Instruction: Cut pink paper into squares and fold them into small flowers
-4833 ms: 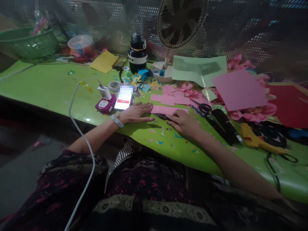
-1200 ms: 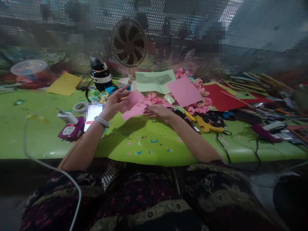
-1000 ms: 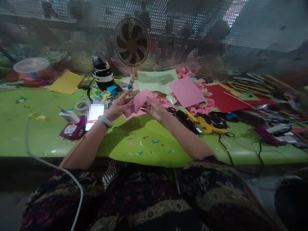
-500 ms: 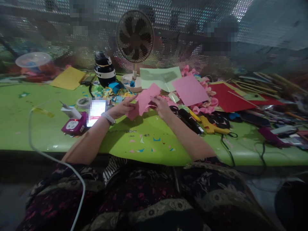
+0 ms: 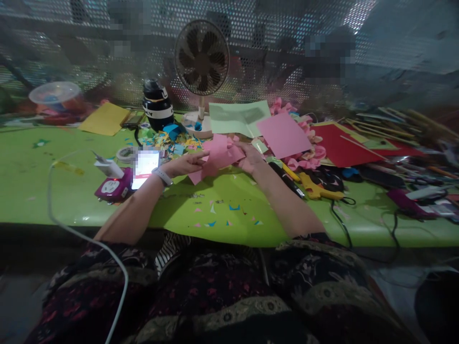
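Between my hands is pink paper (image 5: 219,154) with cut edges, held above the green table (image 5: 201,215). My left hand (image 5: 187,163) pinches its left edge, with the index finger stretched along it. At the other side, my right hand (image 5: 251,156) has its fingers closed on the paper's right edge; part of those fingers is hidden. A flat pink sheet (image 5: 285,134) lies just beyond my right hand, on top of curled pink paper pieces (image 5: 311,155). Beside my left wrist lies a lit phone (image 5: 146,167).
A fan (image 5: 202,57) and a dark bottle (image 5: 158,107) stand at the back, near paper scraps (image 5: 175,143). To the left are a purple power strip (image 5: 114,187) and a white cable (image 5: 88,236). On the right lie a yellow glue gun (image 5: 315,187) and red sheets (image 5: 344,148).
My right hand has shifted slightly right and turned, its fingers now farther round the pink paper. The paper has tilted flatter and lower. My left hand stays at its left edge.
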`<action>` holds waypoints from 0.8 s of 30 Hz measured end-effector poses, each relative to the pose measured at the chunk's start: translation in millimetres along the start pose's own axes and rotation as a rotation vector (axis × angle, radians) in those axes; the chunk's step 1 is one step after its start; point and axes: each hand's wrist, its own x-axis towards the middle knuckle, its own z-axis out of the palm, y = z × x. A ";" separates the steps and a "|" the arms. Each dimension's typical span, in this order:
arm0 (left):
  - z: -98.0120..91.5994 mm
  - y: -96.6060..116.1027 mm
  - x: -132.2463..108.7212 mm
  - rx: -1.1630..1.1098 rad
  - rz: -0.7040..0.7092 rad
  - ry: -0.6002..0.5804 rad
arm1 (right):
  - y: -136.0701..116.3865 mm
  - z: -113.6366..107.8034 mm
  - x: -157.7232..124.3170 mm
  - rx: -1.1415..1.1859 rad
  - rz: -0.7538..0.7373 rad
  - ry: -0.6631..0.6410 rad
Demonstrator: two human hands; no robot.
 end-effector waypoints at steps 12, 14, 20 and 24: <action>-15.1 5.2 -5.2 -0.142 -0.042 -0.035 | 5.0 0.1 6.0 0.047 0.032 -0.045; -13.2 8.9 -6.6 -0.159 -0.053 -0.084 | 5.4 2.0 0.8 -0.039 0.137 -0.064; -5.1 2.7 -2.2 -0.188 -0.070 -0.092 | 13.1 20.0 -11.7 -0.077 0.133 -0.148; -15.4 4.3 -6.3 -0.177 -0.100 -0.085 | 16.9 22.3 -4.8 0.080 -0.014 0.004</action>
